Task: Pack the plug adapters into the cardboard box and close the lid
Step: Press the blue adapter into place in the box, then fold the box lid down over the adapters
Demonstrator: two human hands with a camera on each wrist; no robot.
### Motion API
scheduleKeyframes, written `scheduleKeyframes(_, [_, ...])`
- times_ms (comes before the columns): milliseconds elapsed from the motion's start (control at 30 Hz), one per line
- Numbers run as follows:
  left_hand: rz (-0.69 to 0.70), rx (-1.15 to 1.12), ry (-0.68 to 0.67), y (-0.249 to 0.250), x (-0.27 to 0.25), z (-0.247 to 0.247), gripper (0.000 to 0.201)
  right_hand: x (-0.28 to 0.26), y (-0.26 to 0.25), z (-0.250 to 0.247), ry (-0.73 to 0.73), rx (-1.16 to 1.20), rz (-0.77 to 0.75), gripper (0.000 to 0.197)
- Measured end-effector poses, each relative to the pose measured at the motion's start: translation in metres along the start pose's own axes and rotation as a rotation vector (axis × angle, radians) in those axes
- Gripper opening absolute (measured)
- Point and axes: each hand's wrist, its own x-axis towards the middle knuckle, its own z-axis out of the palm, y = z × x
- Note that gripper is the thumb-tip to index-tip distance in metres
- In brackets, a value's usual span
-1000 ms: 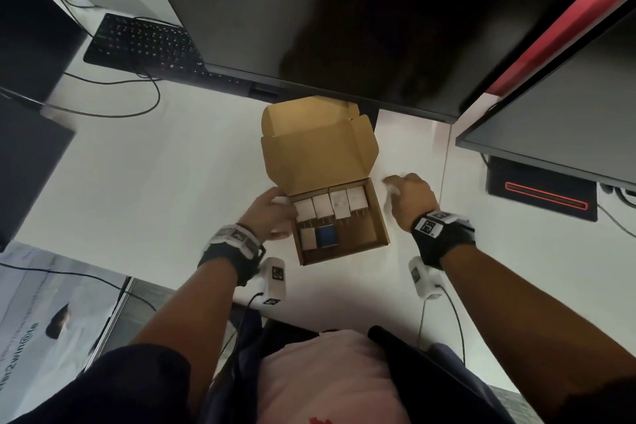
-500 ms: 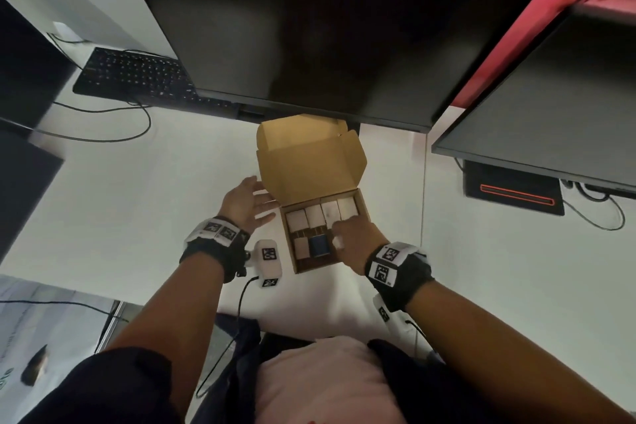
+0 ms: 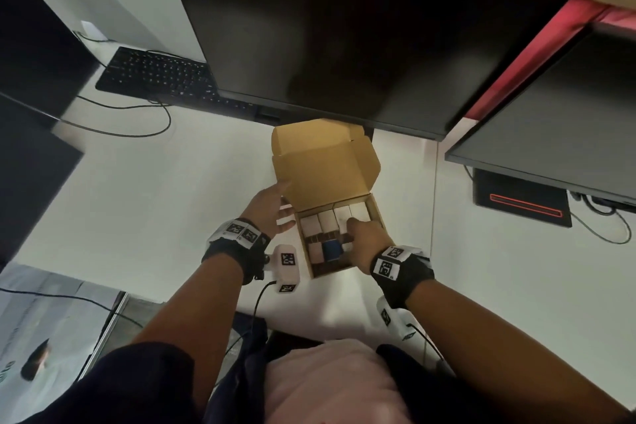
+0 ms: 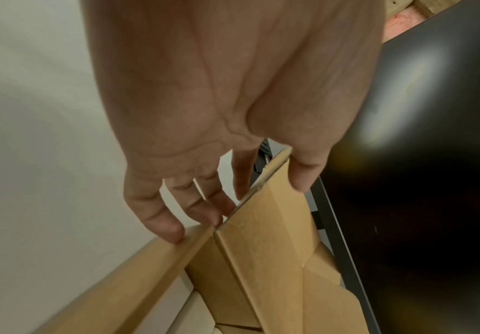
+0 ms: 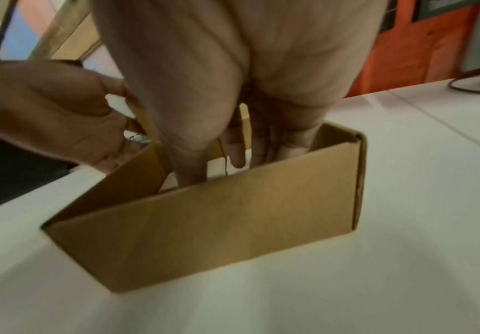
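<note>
The cardboard box (image 3: 375, 217) lies open on the white desk, its lid (image 3: 323, 169) standing up at the back. A row of white plug adapters (image 3: 327, 220) fills the back of the box, and a blue adapter (image 3: 332, 249) sits in the front row. My right hand (image 3: 349, 234) reaches down into the box's right front part. In the right wrist view, its thumb and forefinger (image 5: 216, 167) pinch a white adapter (image 5: 215, 163) behind the front wall (image 5: 219, 226). My left hand (image 3: 287, 205) is spread at the lid's left edge. Straight fingers (image 4: 173, 230) touch the lid (image 4: 276, 248).
A large dark monitor (image 3: 327, 27) hangs just behind the lid. A black keyboard (image 3: 155, 76) with a looping cable lies at the back left. A second monitor (image 3: 550, 113) and a black device with a red line (image 3: 523, 203) stand at the right. The desk's front edge is near my body.
My right hand took a white adapter from the desk right of the box and brought it down into the box. My left hand left the box's side and rose to the lid's edge.
</note>
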Motion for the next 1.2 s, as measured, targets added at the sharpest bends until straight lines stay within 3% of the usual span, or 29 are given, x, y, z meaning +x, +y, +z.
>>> scheduleKeyframes(100, [-0.009,-0.004,-0.026,-0.006,-0.002,-0.004,0.015,-0.008,0.011,-0.008,0.106,0.191,-0.022,0.028])
scheduleKeyframes(267, [0.040,0.161,-0.076,-0.016,-0.002,-0.013,0.030,-0.025,0.032,-0.029,0.490,0.408,0.052,0.017])
scheduleKeyframes(333, [0.076,0.260,-0.123,-0.018,-0.004,-0.017,0.036,-0.026,0.039,-0.038,0.530,0.534,0.143,0.033])
scheduleKeyframes(467, [0.063,0.223,-0.134,-0.018,-0.004,-0.021,0.033,-0.025,0.041,-0.052,0.452,0.766,0.231,0.056])
scheduleKeyframes(667, [0.059,0.263,-0.030,-0.031,-0.018,-0.027,0.021,-0.022,0.028,-0.052,0.251,0.834,0.148,0.065])
scheduleKeyframes(733, [0.047,0.295,-0.053,-0.035,-0.023,-0.030,0.019,-0.023,0.021,-0.046,0.211,0.854,0.092,0.062])
scheduleKeyframes(833, [0.036,0.330,-0.098,-0.032,-0.030,-0.032,0.034,-0.026,0.010,-0.041,0.199,0.889,0.074,0.052])
scheduleKeyframes(1200, [0.245,0.410,-0.107,0.016,-0.046,-0.004,0.034,-0.020,-0.001,-0.061,0.247,0.870,0.085,0.048])
